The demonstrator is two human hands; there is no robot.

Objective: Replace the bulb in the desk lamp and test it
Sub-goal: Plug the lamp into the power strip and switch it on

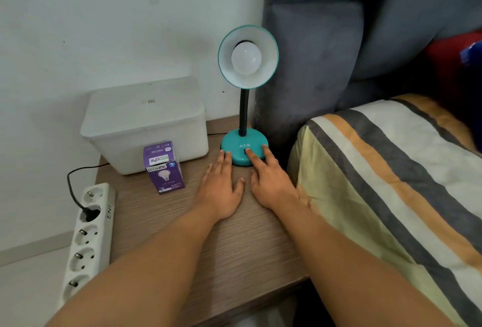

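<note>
At the frame's centre, the teal gooseneck desk lamp [245, 107] stands on the wood-grain worktop [234, 243], both hands open: left hand [221, 191] flat beside the base, right hand [268, 183] fingering the switch. A hard press could skid the light base. The frosted white bulb [246, 58] sits unlit; whether it's new is unclear, as the purple cardboard bulb box [164, 167] hides its contents.

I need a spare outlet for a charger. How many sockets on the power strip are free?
4 free, of 5 visible on the power strip: the top socket, and three below the black plug. The strip's near end is cut off by an arm, so more may be hidden.
</note>
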